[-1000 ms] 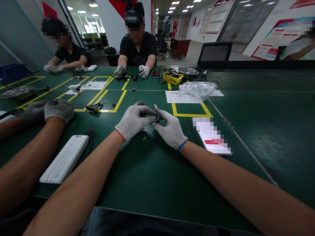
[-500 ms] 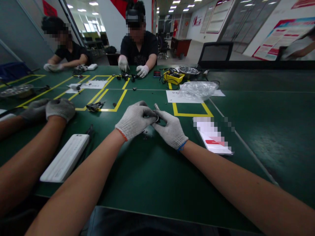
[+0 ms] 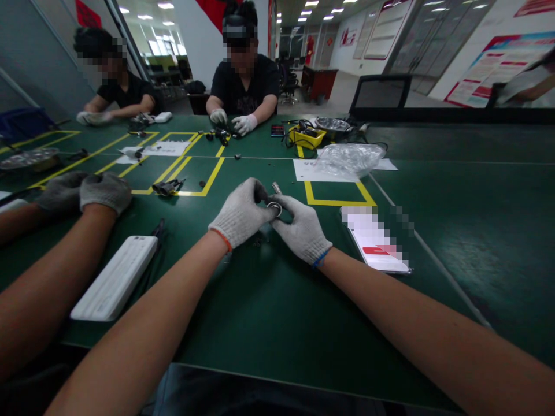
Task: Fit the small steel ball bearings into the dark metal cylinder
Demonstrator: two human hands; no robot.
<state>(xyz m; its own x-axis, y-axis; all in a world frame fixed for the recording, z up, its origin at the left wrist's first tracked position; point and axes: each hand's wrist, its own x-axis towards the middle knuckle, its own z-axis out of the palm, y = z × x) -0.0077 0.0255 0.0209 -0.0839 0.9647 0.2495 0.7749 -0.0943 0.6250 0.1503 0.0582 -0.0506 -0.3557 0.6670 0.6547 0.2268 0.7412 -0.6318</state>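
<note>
In white knit gloves, my left hand (image 3: 243, 212) and my right hand (image 3: 301, 226) meet over the green table. Between their fingertips is a small metal part with a round, ring-shaped end (image 3: 274, 208) facing me. A silvery threaded stem (image 3: 276, 188) sticks up behind my right fingers; whether it belongs to the same part is hidden. Both hands are closed on the part, thumbs near the ring. Just below my left hand, a few tiny dark pieces (image 3: 257, 241) lie on the table, partly covered by it.
A white power strip (image 3: 115, 278) lies to the left, beside a co-worker's gloved hands (image 3: 105, 193). On the right is a lit phone (image 3: 376, 242). Farther back are a plastic bag (image 3: 352, 159), a yellow bin (image 3: 307, 137) and dark metal parts (image 3: 168, 186). Two people sit across the table.
My left hand has shifted slightly right and turned, so the ring-shaped end now shows more fully. My right hand stays nearly still. Across the table, the co-worker's hands have moved closer together.
</note>
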